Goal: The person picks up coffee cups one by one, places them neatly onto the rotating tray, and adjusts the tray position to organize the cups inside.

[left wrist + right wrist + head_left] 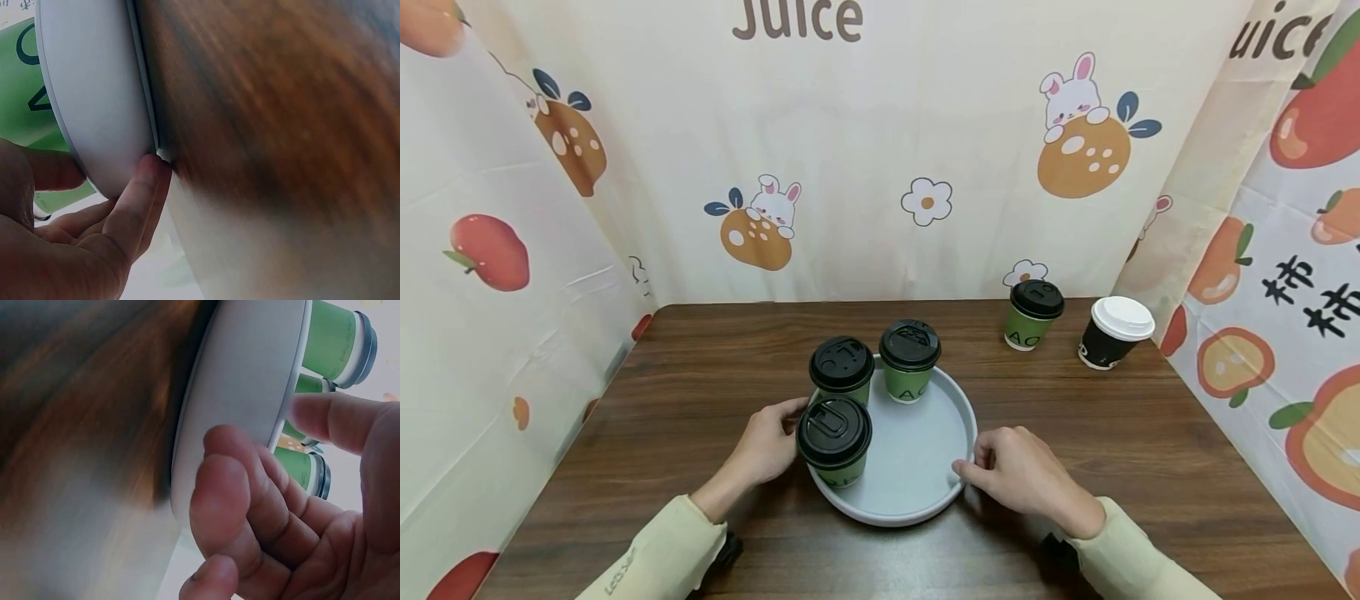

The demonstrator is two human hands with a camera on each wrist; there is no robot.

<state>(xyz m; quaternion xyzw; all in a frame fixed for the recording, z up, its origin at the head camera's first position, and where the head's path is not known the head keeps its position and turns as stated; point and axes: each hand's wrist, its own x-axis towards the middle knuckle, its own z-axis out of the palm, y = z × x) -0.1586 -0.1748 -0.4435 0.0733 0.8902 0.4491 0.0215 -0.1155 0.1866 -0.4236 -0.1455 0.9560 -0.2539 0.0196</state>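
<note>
A round pale grey tray (917,458) lies on the wooden table with three green paper cups on it, all with black lids. The front-left cup (842,473) partly covers the back-left cup (842,362); the third cup (910,375) stands near the tray's back. My left hand (767,442) grips the tray's left side, its thumb at the rim and its fingertips (150,165) at the bottom edge. On the opposite side my right hand (1018,468) holds the tray, thumb on the rim and curled fingers (219,487) against the outer wall.
Off the tray, at the table's back right, stand another green cup (1030,325) with a black lid and a black cup (1105,346) with a white lid. Printed curtains (865,125) enclose the wooden table (700,367) at the back and both sides.
</note>
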